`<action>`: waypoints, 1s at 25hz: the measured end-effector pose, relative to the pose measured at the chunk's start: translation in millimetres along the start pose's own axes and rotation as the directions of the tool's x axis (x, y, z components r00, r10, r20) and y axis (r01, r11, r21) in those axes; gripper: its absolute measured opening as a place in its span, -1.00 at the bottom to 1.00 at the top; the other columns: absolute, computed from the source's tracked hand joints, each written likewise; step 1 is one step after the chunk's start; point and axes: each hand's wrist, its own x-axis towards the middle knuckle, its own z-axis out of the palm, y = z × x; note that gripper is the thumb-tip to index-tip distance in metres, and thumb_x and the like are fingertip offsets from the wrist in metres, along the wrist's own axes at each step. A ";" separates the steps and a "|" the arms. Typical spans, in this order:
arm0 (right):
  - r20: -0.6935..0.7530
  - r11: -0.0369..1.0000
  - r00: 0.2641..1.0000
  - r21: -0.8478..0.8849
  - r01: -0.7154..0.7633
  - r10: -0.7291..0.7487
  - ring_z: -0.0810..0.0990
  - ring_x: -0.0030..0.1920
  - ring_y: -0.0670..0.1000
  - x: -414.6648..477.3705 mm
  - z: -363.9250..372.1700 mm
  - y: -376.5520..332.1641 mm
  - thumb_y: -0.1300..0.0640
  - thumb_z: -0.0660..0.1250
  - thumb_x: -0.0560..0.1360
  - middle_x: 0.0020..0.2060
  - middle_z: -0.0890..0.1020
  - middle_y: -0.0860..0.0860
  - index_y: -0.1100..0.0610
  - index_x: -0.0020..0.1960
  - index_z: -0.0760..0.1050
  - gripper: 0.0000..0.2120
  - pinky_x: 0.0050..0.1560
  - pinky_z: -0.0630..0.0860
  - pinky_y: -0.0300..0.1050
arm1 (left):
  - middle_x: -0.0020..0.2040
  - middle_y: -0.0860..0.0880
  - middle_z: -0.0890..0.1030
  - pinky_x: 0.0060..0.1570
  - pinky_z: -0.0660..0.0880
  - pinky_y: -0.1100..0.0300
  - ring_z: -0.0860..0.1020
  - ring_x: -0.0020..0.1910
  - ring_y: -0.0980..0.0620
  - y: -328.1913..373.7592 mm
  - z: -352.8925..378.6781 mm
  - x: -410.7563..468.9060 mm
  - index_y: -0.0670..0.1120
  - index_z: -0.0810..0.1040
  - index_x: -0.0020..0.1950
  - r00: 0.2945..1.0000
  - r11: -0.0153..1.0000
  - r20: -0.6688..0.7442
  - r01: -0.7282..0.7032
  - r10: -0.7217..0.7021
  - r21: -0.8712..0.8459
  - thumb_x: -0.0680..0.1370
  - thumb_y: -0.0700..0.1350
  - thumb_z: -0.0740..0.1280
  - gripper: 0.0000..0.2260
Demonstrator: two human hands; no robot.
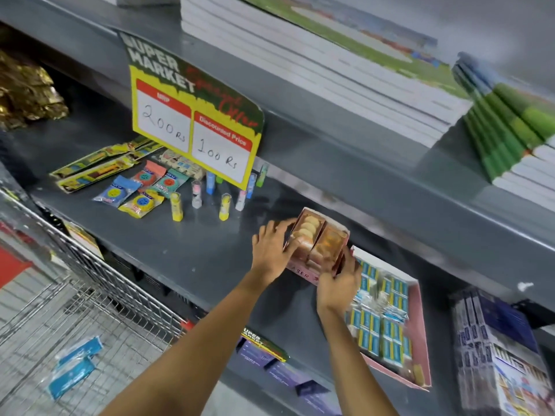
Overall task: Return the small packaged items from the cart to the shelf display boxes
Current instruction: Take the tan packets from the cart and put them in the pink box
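A small pink display box (303, 273) stands on the grey shelf (195, 253), holding rows of tan and orange packaged items (326, 241). My left hand (274, 247) rests against the box's left side with its fingers on the packets. My right hand (338, 285) grips the box's right front corner. A larger pink display box (419, 334) with several small blue packets (377, 331) lies just to the right. The wire cart (78, 319) is at lower left, with two blue packets (75, 366) lying in it.
Loose sharpener packets (139, 187), small glue sticks (223, 202) and a yellow price sign (195, 124) occupy the shelf's left part. Notebook stacks (315, 61) fill the shelf above. Boxed goods (495, 355) stand at right. Gold foil (27, 91) lies far left.
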 end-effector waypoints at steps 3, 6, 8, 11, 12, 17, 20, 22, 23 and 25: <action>-0.048 0.992 0.998 -0.124 -0.036 0.030 0.36 0.30 0.27 10.4 0.1 -1.1 0.03 0.32 0.51 0.31 0.44 0.27 0.20 0.35 0.36 -0.53 0.27 0.32 0.13 | 0.46 -0.08 0.27 0.35 0.15 -0.21 0.18 0.44 -0.14 2.3 5.2 6.7 0.13 0.15 0.46 0.977 0.951 -0.004 0.204 -0.211 -0.232 0.48 0.21 0.28 -0.39; -0.046 0.984 0.996 -0.158 -0.085 0.079 0.31 0.35 0.25 18.4 1.2 -0.1 0.00 0.30 0.52 0.36 0.41 0.25 0.19 0.39 0.31 -0.49 0.32 0.25 0.13 | 0.54 -0.05 0.12 0.40 0.06 -0.20 0.05 0.50 -0.13 5.8 11.2 8.9 0.15 0.05 0.49 0.944 0.911 0.054 0.328 -0.325 -0.251 0.46 0.24 0.29 -0.31; -0.059 0.982 0.995 -0.162 -0.093 0.084 0.31 0.35 0.26 22.9 2.1 1.4 -0.01 0.30 0.51 0.35 0.41 0.26 0.19 0.39 0.30 -0.47 0.33 0.24 0.16 | 0.56 -0.04 0.07 0.41 0.03 -0.18 0.01 0.52 -0.12 6.4 11.5 12.1 0.15 0.02 0.49 0.934 0.898 0.079 0.356 -0.347 -0.260 0.45 0.24 0.30 -0.28; -0.104 0.977 0.983 -0.131 -0.167 0.154 0.33 0.34 0.29 29.5 4.4 2.1 -0.02 0.33 0.49 0.33 0.42 0.29 0.19 0.38 0.33 -0.46 0.33 0.26 0.20 | 0.56 -0.03 0.03 0.42 0.02 -0.18 -0.02 0.53 -0.09 8.9 9.6 15.3 0.14 0.01 0.50 0.919 0.874 0.088 0.394 -0.385 -0.283 0.42 0.25 0.34 -0.24; -0.117 0.972 0.975 -0.121 -0.201 0.187 0.34 0.33 0.30 31.1 5.7 2.1 -0.03 0.33 0.48 0.32 0.43 0.30 0.20 0.37 0.34 -0.46 0.33 0.27 0.21 | 0.57 -0.03 0.01 0.42 0.01 -0.17 -0.04 0.53 -0.08 11.1 9.9 16.0 0.15 0.01 0.50 0.906 0.855 0.096 0.422 -0.413 -0.301 0.41 0.25 0.35 -0.22; -0.112 0.964 0.971 -0.139 -0.228 0.213 0.34 0.31 0.34 32.2 8.0 2.1 0.01 0.28 0.51 0.32 0.41 0.33 0.21 0.36 0.32 -0.50 0.32 0.27 0.23 | 0.57 -0.03 0.00 0.42 -0.01 -0.14 -0.07 0.53 -0.04 20.3 15.2 15.8 0.16 0.04 0.49 0.865 0.789 0.092 0.489 -0.493 -0.371 0.40 0.20 0.38 -0.23; -0.131 0.977 0.982 -0.142 -0.157 0.138 0.35 0.31 0.33 29.7 7.1 2.2 0.00 0.31 0.50 0.30 0.43 0.33 0.24 0.35 0.33 -0.48 0.30 0.31 0.24 | 0.57 -0.03 0.01 0.42 -0.01 -0.15 -0.06 0.53 -0.03 21.9 17.2 14.5 0.16 0.07 0.48 0.872 0.791 0.032 0.459 -0.489 -0.404 0.41 0.18 0.38 -0.26; -0.106 0.977 0.986 -0.152 -0.146 0.131 0.35 0.31 0.33 29.4 5.2 2.2 0.00 0.32 0.49 0.30 0.43 0.34 0.25 0.36 0.33 -0.47 0.30 0.30 0.22 | 0.57 -0.04 0.02 0.42 0.00 -0.15 -0.06 0.53 -0.04 25.4 17.9 14.7 0.15 0.08 0.48 0.871 0.795 0.008 0.453 -0.492 -0.404 0.42 0.13 0.39 -0.27; -0.091 0.975 0.985 -0.156 -0.161 0.148 0.34 0.32 0.32 29.8 4.0 2.4 -0.01 0.32 0.50 0.31 0.42 0.34 0.24 0.37 0.32 -0.46 0.31 0.29 0.21 | 0.57 -0.05 0.02 0.42 0.00 -0.15 -0.06 0.53 -0.04 26.7 18.2 15.1 0.14 0.08 0.48 0.873 0.804 0.003 0.451 -0.488 -0.387 0.42 0.11 0.40 -0.27; -0.073 0.970 0.983 -0.164 -0.178 0.168 0.32 0.33 0.32 29.1 1.8 1.3 -0.01 0.31 0.50 0.32 0.40 0.33 0.24 0.38 0.30 -0.46 0.31 0.27 0.20 | 0.57 -0.05 0.03 0.42 0.01 -0.15 -0.06 0.53 -0.05 28.5 17.9 15.2 0.14 0.07 0.48 0.872 0.809 -0.001 0.454 -0.490 -0.373 0.43 0.11 0.40 -0.27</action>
